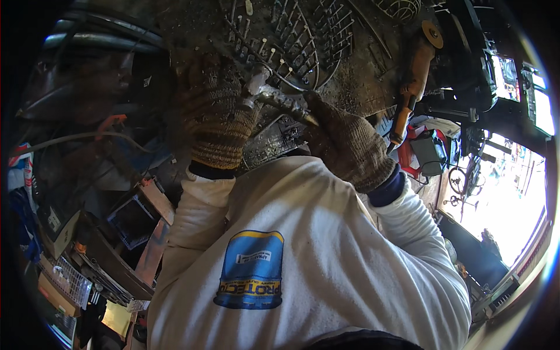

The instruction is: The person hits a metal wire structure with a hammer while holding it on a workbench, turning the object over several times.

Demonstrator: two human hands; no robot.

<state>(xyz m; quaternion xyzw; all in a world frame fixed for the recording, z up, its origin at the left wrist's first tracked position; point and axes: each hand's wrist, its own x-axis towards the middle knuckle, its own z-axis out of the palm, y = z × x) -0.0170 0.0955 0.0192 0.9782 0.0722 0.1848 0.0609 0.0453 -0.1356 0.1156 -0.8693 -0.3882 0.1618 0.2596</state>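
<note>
My right hand (351,143), in a brown knitted work glove, is closed around the handle of a hammer (286,102). The hammer's worn metal head (255,87) points left and lies close beside my left hand (217,116). That hand wears a matching glove with a yellowish cuff. It is over the dark workbench (192,23), its fingers stretched away from me; their tips fade into the shadow. Just beyond the hammer, a metal grille (286,44) of curved rods and short crossbars lies on the bench.
An orange angle grinder (415,76) with a disc lies on the bench's right side. A round wire piece (399,7) is at the far edge. Metal pipes (105,41) are at the far left, and cluttered shelves and boxes (64,286) at the lower left. A bright doorway opens at right.
</note>
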